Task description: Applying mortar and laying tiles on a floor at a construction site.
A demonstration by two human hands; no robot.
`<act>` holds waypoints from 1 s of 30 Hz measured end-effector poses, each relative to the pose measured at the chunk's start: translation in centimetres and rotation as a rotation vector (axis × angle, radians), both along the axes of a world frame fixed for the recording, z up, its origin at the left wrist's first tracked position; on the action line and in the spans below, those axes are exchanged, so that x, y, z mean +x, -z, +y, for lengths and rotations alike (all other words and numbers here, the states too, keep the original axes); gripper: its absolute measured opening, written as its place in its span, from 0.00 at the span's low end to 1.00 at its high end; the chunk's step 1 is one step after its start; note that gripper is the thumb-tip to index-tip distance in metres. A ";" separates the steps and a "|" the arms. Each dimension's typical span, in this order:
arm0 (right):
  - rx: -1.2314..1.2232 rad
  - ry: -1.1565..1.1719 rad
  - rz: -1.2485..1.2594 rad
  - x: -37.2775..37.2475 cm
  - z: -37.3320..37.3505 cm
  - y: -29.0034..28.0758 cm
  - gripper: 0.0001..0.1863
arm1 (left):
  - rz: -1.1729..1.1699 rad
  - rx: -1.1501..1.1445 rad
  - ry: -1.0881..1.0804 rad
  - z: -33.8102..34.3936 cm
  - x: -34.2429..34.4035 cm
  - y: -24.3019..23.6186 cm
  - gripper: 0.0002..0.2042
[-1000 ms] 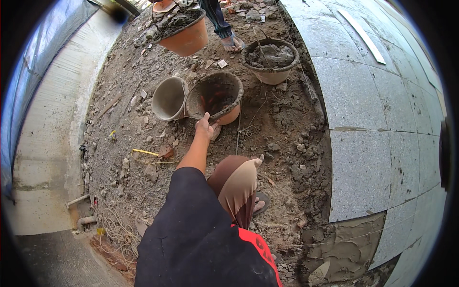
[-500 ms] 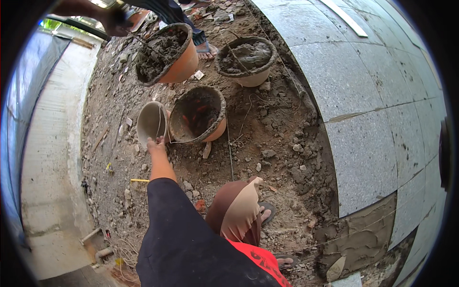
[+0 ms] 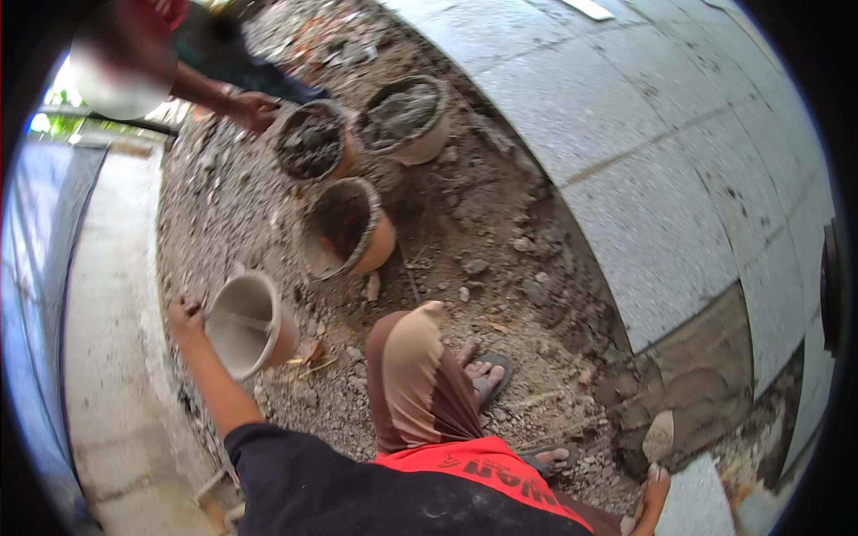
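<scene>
Closed on the rim of a pale bucket [image 3: 246, 323], the left hand [image 3: 186, 313] holds it tilted over rubble — beyond it an orange bucket [image 3: 347, 230] lies tipped — while the right hand [image 3: 651, 496] grips a trowel [image 3: 660, 436] by the paving slabs [image 3: 661, 152].

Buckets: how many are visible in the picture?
4. A grey bucket at the left hand; an orange one in the middle; two farther back. None looks hidden.

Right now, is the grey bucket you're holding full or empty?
Empty: the grey bucket in the left hand is tipped toward the camera, showing only bare inner walls.
</scene>
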State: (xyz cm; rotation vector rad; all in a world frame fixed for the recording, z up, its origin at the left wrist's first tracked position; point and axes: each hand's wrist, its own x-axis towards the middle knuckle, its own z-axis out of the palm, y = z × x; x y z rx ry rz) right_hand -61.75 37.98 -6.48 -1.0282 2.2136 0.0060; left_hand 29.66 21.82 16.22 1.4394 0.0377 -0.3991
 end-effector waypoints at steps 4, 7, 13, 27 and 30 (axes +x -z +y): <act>-0.041 -0.114 0.096 0.8 -1.0 -2.7 0.18 | 0.050 -0.020 0.338 -2.5 -8.4 -4.7 0.10; -0.046 0.054 -0.032 -1.4 1.3 -1.2 0.18 | 0.058 -0.080 0.742 -3.8 -15.3 -9.4 0.09; -0.096 0.129 -0.122 1.3 -0.4 -4.2 0.18 | -0.361 0.168 0.720 -4.4 -22.8 -9.0 0.17; -0.227 0.014 0.028 3.8 0.4 -7.8 0.16 | -0.044 0.447 1.147 -17.4 -31.4 17.6 0.04; -0.253 0.022 0.000 4.5 0.8 -8.4 0.16 | -0.108 0.501 1.198 -17.4 -30.4 21.5 0.06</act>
